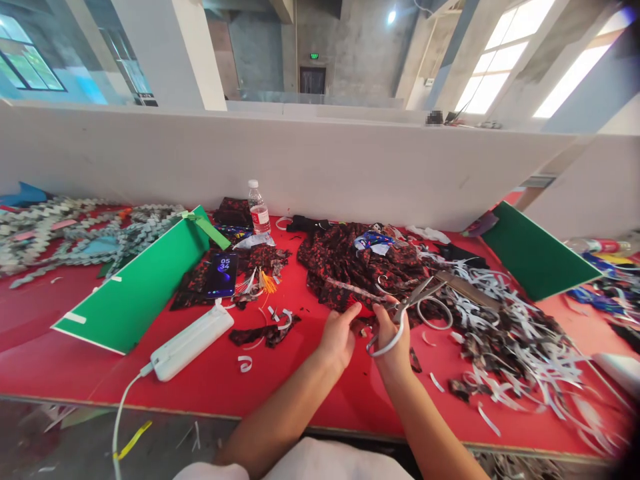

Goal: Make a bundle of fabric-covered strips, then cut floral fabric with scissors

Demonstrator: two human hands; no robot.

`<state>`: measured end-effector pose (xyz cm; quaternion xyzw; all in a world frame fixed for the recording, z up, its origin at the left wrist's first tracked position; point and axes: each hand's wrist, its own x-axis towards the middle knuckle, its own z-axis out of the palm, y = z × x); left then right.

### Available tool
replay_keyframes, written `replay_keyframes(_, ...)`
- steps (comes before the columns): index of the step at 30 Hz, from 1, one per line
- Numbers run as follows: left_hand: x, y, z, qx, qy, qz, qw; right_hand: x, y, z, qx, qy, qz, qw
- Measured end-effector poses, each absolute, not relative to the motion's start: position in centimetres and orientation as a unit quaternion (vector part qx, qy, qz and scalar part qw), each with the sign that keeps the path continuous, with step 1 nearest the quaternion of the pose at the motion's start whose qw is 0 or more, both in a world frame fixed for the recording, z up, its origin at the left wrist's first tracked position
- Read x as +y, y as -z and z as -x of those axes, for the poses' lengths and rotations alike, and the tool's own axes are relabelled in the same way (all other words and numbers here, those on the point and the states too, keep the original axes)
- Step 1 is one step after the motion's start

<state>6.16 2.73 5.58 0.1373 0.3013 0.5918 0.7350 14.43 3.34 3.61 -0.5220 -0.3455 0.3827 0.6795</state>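
A heap of black fabric with a red pattern (345, 250) lies in front of me. My left hand (339, 335) is at its near edge, with the cloth between thumb and curled fingers; part of that grip is hidden. Close beside it, my right hand (393, 348) has the scissors (401, 312) with white loop handles. Their blades point away to the upper right, over the cloth, and look slightly apart. A blue patterned scrap (373, 241) rests on top of the heap.
White and dark offcuts (515, 340) pile up at right. Green boards (135, 287) stand on both sides of the red table (200, 383). At left are a phone (221, 275), a white power strip (193, 341) with cable, and a water bottle (259, 208). A white partition (300, 163) runs behind.
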Motion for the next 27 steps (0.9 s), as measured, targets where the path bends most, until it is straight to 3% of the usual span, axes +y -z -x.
replay_keyframes(11, 2.0, -5.8, -5.5, 0.326, -0.602, -0.087, 0.724, 1.3, -3.7, -13.1, -0.366, -0.359, 0.546, 0.663)
replay_keyframes(20, 2.5, -6.5, -3.9, 0.358, -0.576, -0.083, 0.73, 1.4, -5.1, -15.0, -0.341, -0.434, 0.503, 0.665)
replay_keyframes(23, 2.7, -6.8, -3.1, 0.365, -0.577, -0.066, 0.728, 0.4, -6.0, -17.2, -0.384, -0.484, 0.5, 0.606)
replay_keyframes(27, 2.6, -7.4, -2.5, 0.357, -0.569, -0.059, 0.739, -2.4, -7.9, -20.1, -0.514, -0.565, 0.48, 0.43)
